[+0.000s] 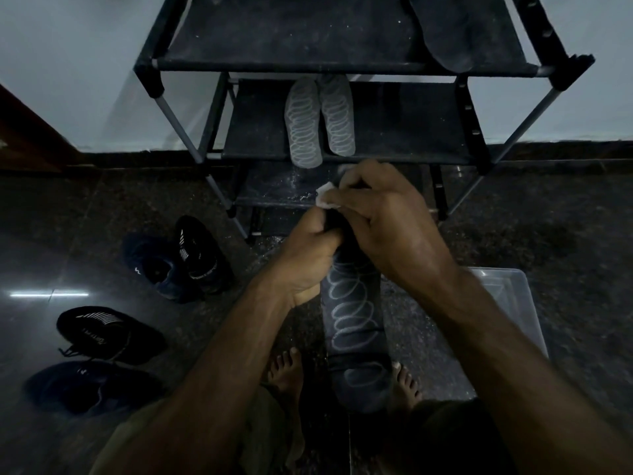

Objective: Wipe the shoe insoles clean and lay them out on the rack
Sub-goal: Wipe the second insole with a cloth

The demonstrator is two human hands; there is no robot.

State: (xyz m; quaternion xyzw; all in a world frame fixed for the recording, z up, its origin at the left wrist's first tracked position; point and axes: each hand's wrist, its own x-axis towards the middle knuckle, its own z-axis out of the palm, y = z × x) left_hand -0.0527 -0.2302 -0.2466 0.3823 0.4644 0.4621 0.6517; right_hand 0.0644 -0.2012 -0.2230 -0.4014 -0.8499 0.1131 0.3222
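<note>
Head view, dim light. Left hand point(305, 255) curled round the upper part of a dark insole point(356, 323) with a pale loop pattern, held upright-ish in front of the body, its lower end down between the bare feet point(286, 375). Right hand point(383, 214) closed over the insole's top end, fingers pinching a small white wipe point(325, 197) against it. Both hands touch each other at the top of the insole and hide its tip.

Around: black multi-tier rack point(342, 66) straight ahead, against a pale wall point(68, 63). Middle shelf carries two grey insoles point(320, 121) side by side, loop pattern up, the left one's end hanging over the shelf's front edge. Top shelf has one dark insole point(445, 32) at the right side, lying lengthwise, end near the front bar. Lower shelf partly hidden by the hands, pale specks on it.

Left of the rack on the floor: pair of dark shoes point(181, 258) close together, one with white stripes. Nearer the body, lower left, second pair point(102, 334), one black with white stripes, one dark blue beside it. Right side: clear plastic box point(510, 303), mostly behind the right forearm; contents cannot be told.

Floor point(565, 234) dark polished speckled stone, a light reflection at left. Dark skirting along the wall base; brown wooden edge at far left.
</note>
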